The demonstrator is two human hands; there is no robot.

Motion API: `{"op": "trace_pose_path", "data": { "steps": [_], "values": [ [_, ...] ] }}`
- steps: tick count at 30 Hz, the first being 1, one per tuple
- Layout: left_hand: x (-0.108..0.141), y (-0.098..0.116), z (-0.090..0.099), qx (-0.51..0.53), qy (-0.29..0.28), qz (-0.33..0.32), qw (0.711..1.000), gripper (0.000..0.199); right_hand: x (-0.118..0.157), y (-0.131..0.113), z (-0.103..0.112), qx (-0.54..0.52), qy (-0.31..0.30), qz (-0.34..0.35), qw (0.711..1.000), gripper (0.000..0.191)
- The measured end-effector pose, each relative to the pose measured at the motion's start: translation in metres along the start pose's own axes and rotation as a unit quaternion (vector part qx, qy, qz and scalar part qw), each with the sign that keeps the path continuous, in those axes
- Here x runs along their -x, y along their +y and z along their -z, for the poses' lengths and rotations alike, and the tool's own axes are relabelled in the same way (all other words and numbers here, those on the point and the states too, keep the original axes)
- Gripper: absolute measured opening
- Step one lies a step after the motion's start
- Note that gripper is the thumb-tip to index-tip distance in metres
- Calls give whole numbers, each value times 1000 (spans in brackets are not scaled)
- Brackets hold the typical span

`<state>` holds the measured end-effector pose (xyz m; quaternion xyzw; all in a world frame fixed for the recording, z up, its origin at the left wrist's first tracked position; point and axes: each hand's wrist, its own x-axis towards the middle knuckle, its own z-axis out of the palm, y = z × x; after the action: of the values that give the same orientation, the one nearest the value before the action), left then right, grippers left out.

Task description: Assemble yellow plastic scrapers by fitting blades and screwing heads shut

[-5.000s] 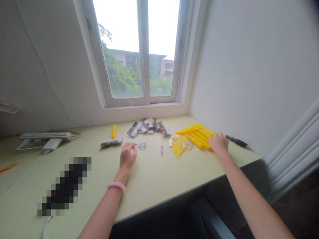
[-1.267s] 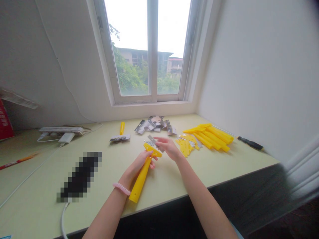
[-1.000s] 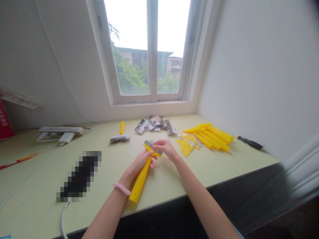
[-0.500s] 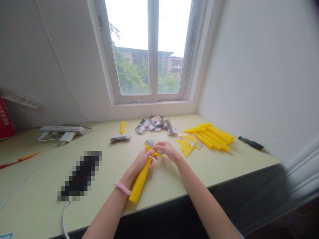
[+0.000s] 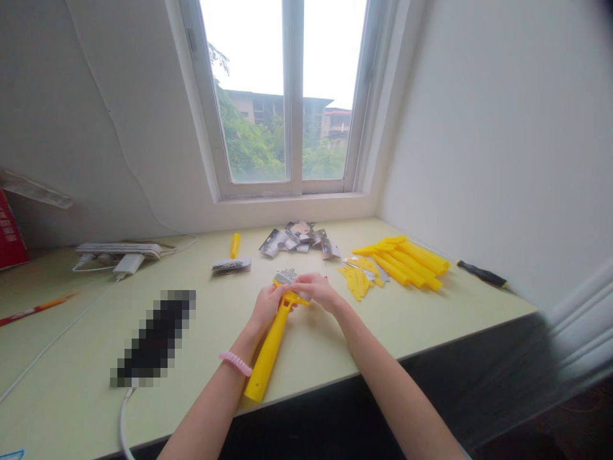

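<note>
My left hand [image 5: 267, 308] grips a yellow plastic scraper [image 5: 269, 351] near its head, with the long handle running down toward the desk's front edge. My right hand [image 5: 318, 292] pinches the scraper's yellow head, next to a thin metal blade [image 5: 286, 277] that sits at the top of it. Part of the blade's join with the head is hidden by my fingers. Behind the blade lies a small scatter of metal screws [image 5: 289, 271], partly hidden.
Yellow scraper handles [image 5: 402, 260] and yellow heads [image 5: 355, 283] lie to the right, with blade packets [image 5: 297, 237] behind. A black-handled screwdriver [image 5: 481, 274] sits at the right, a power strip [image 5: 117, 250] at the left. The desk's front edge [image 5: 335, 383] runs below my hands.
The scraper has tilted, its handle end swinging slightly down and toward me. My left hand has moved up closer to the head, and my right hand stays at the blade.
</note>
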<state>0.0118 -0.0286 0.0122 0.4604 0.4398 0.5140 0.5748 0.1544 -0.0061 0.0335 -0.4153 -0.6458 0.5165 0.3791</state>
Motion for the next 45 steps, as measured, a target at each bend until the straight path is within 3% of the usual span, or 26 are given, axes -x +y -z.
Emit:
{"op": "trace_pose_path", "data": {
  "steps": [4,11,22,32,35,37,41,43,45],
  "values": [
    [-1,4,2,11,34,-20,999,20,0,3,0,-3,2,11,1000,22],
    [-2,9,3,15,90,-36,995,18,-1,5,2,-12,-26,-29,999,19],
    [-5,1,5,41,72,10,997,21,0,-1,-1,26,19,-26,999,14],
    [-5,4,7,7,100,-38,994,17,3,-4,-1,28,4,-4,1000,24],
    [-7,3,10,1,114,-40,993,17,-3,1,0,35,34,12,999,30],
    [-6,4,10,0,118,-41,992,17,-7,6,6,59,91,19,994,29],
    [-4,7,9,0,123,-34,992,16,-1,13,39,195,229,19,953,23],
    [-3,8,9,-1,128,-29,991,15,10,14,63,322,273,-31,906,19],
    [-3,9,8,-6,134,-27,991,15,24,15,86,439,311,-97,837,18]
  ]
}}
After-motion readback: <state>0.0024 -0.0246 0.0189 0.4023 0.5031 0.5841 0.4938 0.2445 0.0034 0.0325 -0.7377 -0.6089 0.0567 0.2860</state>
